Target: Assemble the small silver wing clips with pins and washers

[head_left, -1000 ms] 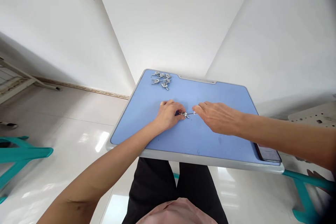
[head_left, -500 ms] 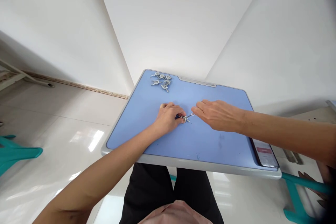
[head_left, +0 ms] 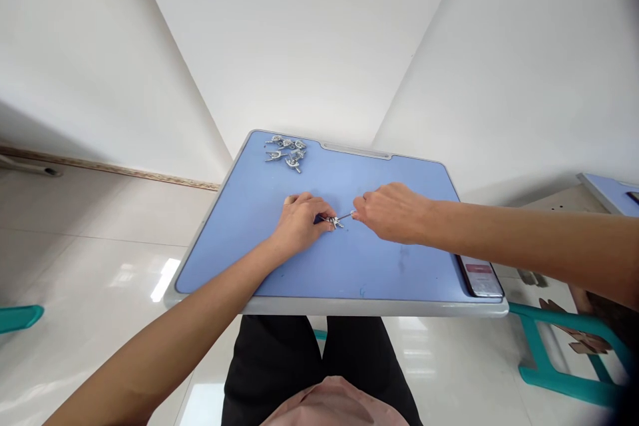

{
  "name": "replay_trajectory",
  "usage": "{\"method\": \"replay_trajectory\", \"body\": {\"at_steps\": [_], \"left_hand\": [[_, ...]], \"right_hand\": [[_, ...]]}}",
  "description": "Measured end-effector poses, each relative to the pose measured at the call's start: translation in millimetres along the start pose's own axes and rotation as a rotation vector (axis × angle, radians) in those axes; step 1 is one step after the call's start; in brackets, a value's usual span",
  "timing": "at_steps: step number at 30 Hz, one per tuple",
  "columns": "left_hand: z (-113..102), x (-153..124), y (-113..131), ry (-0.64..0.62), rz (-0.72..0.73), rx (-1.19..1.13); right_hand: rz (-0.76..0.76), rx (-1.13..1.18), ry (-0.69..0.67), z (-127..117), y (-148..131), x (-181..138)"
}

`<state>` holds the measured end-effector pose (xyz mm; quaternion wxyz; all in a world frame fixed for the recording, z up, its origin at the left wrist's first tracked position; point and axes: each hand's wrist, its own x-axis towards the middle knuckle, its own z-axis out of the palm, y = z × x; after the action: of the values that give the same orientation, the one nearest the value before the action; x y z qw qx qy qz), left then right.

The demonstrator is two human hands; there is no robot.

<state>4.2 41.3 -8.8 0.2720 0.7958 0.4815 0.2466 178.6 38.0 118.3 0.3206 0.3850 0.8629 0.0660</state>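
Observation:
Near the middle of the blue tabletop (head_left: 319, 266), my left hand (head_left: 302, 221) rests with thumb and fingers pinched on a small silvery metal clamp (head_left: 336, 221). From the right, my right hand (head_left: 392, 212) is closed around what looks like a small screwdriver (head_left: 345, 216). Its thin shaft runs left to the clamp, and its handle is mostly hidden in my fist. Whether the tip sits in a screw is too small to tell. Several similar metal clamps (head_left: 289, 152) lie in a loose group at the tabletop's far left corner.
A phone (head_left: 480, 277) with a lit screen lies at the near right corner. A shallow groove (head_left: 355, 150) runs along the far edge. White walls (head_left: 309, 46) stand behind the table. Teal stool parts (head_left: 564, 383) show at the lower right, with another tabletop (head_left: 606, 192) above.
The camera's view has turned a little rightward, so everything sits further left in the picture. Both hands keep their places at the clamp; my right hand has turned slightly around the screwdriver.

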Motion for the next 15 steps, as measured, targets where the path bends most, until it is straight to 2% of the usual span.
{"method": "replay_trajectory", "body": {"at_steps": [4, 8, 12, 15], "left_hand": [[2.0, 0.5, -2.7, 0.016, 0.006, -0.009], [2.9, 0.6, -2.3, 0.016, -0.004, -0.004], [-1.0, -0.4, -0.7, -0.011, -0.006, -0.013], [-5.8, -4.1, -0.4, -0.05, 0.021, -0.032]], "right_hand": [[-0.073, 0.004, -0.008, 3.5, -3.4, 1.4], [0.077, 0.16, -0.003, -2.8, -2.5, 11.0], [0.226, 0.52, 0.061, -3.3, 5.8, 7.3], [0.277, 0.893, 0.185, 11.8, 6.1, -5.6]]}}
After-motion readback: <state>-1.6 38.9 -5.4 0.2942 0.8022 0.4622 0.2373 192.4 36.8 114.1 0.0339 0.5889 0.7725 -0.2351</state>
